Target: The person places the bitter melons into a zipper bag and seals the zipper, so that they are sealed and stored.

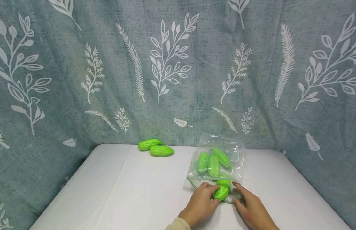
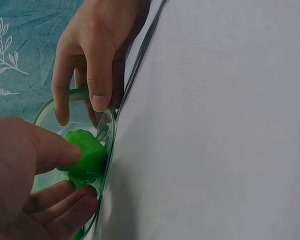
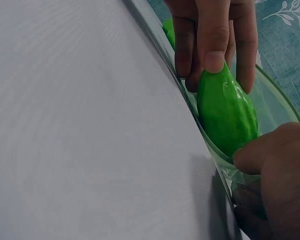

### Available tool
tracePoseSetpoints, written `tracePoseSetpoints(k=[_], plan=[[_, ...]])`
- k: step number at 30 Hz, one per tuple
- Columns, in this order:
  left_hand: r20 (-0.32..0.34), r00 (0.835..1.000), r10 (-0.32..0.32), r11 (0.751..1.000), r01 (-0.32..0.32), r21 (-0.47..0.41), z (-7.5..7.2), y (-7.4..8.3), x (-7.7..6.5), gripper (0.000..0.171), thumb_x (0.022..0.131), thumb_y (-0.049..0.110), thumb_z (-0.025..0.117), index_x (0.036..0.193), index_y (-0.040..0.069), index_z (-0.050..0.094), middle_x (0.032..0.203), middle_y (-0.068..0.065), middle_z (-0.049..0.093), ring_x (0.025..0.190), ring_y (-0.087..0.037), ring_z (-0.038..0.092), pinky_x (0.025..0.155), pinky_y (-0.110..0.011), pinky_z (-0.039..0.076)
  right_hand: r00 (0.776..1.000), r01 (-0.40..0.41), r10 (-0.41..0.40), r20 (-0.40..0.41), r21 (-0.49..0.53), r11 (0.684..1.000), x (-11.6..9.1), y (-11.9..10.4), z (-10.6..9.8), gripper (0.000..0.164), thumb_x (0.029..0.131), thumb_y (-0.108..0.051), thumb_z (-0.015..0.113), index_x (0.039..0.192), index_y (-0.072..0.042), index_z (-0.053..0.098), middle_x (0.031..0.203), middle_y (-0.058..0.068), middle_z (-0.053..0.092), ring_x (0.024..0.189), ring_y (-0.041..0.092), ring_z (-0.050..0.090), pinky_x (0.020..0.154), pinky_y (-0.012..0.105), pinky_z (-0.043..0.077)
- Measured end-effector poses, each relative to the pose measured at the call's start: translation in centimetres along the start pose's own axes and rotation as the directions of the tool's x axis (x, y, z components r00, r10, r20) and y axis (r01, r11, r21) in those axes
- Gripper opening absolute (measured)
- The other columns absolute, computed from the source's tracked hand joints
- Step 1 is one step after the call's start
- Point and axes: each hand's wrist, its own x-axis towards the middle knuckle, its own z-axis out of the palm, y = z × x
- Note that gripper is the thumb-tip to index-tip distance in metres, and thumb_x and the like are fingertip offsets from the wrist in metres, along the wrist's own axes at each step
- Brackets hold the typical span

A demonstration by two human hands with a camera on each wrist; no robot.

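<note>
A clear zip bag point(image 1: 237, 156) with a green rim lies on the table, its mouth held apart towards me. Inside it are several green, ridged bitter melons point(image 1: 213, 166). Another bitter melon point(image 1: 222, 192) is at the mouth, partly within the bag. My left hand point(image 1: 201, 202) pinches this melon between thumb and fingers; the right wrist view shows its tapered end point(image 3: 225, 107) under those fingertips. With thumb and fingers on either side of the rim, my right hand point(image 1: 252, 206) grips the bag at the right of its mouth.
Two more bitter melons point(image 1: 162, 150) lie side by side at the back of the white table point(image 1: 137, 191), left of the bag. A grey-green curtain point(image 1: 172, 80) with white leaf prints hangs behind the table and along both sides.
</note>
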Motion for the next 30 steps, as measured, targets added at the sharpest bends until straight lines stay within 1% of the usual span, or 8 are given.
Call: tracePoseSetpoints(k=[6, 9, 11, 17, 21, 24, 27, 30], plan=[[-0.007, 1.000, 0.009, 1.000, -0.009, 0.001, -0.1, 0.0, -0.1, 0.045, 0.084, 0.013, 0.078, 0.128, 0.013, 0.069, 0.099, 0.006, 0.059, 0.075, 0.006, 0.047, 0.066, -0.012, 0.044, 1.000, 0.006, -0.006, 0.001, 0.001, 1.000, 0.0, 0.0, 0.1, 0.060, 0.094, -0.013, 0.069, 0.149, -0.008, 0.047, 0.133, 0.015, 0.062, 0.125, 0.039, 0.055, 0.101, 0.058, 0.044], [-0.020, 1.000, 0.020, 1.000, -0.020, 0.018, -0.1, 0.0, -0.2, 0.044, 0.084, 0.012, 0.078, 0.127, 0.011, 0.069, 0.098, 0.006, 0.058, 0.075, 0.005, 0.046, 0.066, -0.012, 0.044, 1.000, 0.011, -0.011, 0.007, 0.001, 1.000, 0.0, 0.1, 0.2, 0.060, 0.094, -0.013, 0.069, 0.149, -0.008, 0.047, 0.133, 0.015, 0.062, 0.125, 0.039, 0.055, 0.101, 0.058, 0.044], [-0.037, 0.999, 0.038, 0.998, -0.036, 0.045, -0.1, 0.0, -0.1, 0.042, 0.084, 0.012, 0.078, 0.126, 0.011, 0.070, 0.097, 0.006, 0.058, 0.076, 0.005, 0.047, 0.068, -0.012, 0.045, 1.000, 0.011, -0.011, 0.010, -0.002, 1.000, 0.0, 0.1, 0.2, 0.060, 0.094, -0.014, 0.069, 0.149, -0.008, 0.046, 0.133, 0.015, 0.062, 0.125, 0.039, 0.055, 0.101, 0.058, 0.044], [-0.108, 0.989, 0.100, 0.989, -0.087, 0.122, -0.1, 0.1, 0.5, 0.035, 0.084, 0.013, 0.079, 0.119, 0.012, 0.073, 0.099, 0.005, 0.062, 0.084, 0.001, 0.056, 0.074, -0.014, 0.049, 1.000, -0.005, 0.006, 0.015, -0.017, 1.000, 0.1, 0.0, 0.0, 0.062, 0.093, -0.014, 0.070, 0.149, -0.008, 0.046, 0.131, 0.017, 0.062, 0.124, 0.040, 0.055, 0.100, 0.060, 0.043], [-0.126, 0.984, 0.125, 0.984, -0.108, 0.139, 0.1, 0.2, 0.8, 0.029, 0.083, 0.012, 0.080, 0.112, 0.015, 0.074, 0.095, 0.005, 0.060, 0.077, 0.001, 0.055, 0.069, -0.013, 0.047, 1.000, -0.010, 0.010, 0.024, -0.014, 1.000, 0.2, 0.0, 0.0, 0.062, 0.093, -0.014, 0.070, 0.150, -0.007, 0.045, 0.133, 0.018, 0.061, 0.125, 0.040, 0.055, 0.101, 0.059, 0.043], [-0.135, 0.979, 0.155, 0.980, -0.135, 0.149, 0.2, 0.2, 0.9, 0.026, 0.083, 0.011, 0.080, 0.109, 0.015, 0.074, 0.093, 0.006, 0.057, 0.073, 0.002, 0.052, 0.066, -0.010, 0.045, 1.000, -0.004, 0.004, 0.012, -0.013, 1.000, 0.2, 0.1, 0.0, 0.062, 0.093, -0.014, 0.070, 0.150, -0.008, 0.046, 0.132, 0.017, 0.062, 0.125, 0.040, 0.055, 0.101, 0.059, 0.043], [-0.140, 0.969, 0.204, 0.966, -0.177, 0.186, 0.3, 0.3, 0.8, 0.025, 0.083, 0.010, 0.079, 0.108, 0.013, 0.075, 0.091, 0.006, 0.056, 0.072, 0.003, 0.052, 0.065, -0.009, 0.045, 1.000, 0.005, -0.005, -0.003, -0.019, 1.000, 0.2, 0.2, 0.0, 0.062, 0.093, -0.014, 0.070, 0.149, -0.008, 0.046, 0.131, 0.017, 0.063, 0.124, 0.040, 0.056, 0.101, 0.059, 0.043], [-0.146, 0.951, 0.271, 0.937, -0.226, 0.268, 0.1, 0.5, 0.6, 0.022, 0.081, 0.009, 0.080, 0.103, 0.013, 0.077, 0.091, 0.005, 0.058, 0.074, 0.001, 0.054, 0.067, -0.010, 0.046, 1.000, 0.012, -0.012, -0.009, -0.019, 1.000, 0.2, 0.2, 0.1, 0.061, 0.092, -0.014, 0.071, 0.148, -0.007, 0.047, 0.131, 0.017, 0.063, 0.124, 0.040, 0.056, 0.101, 0.059, 0.043]])
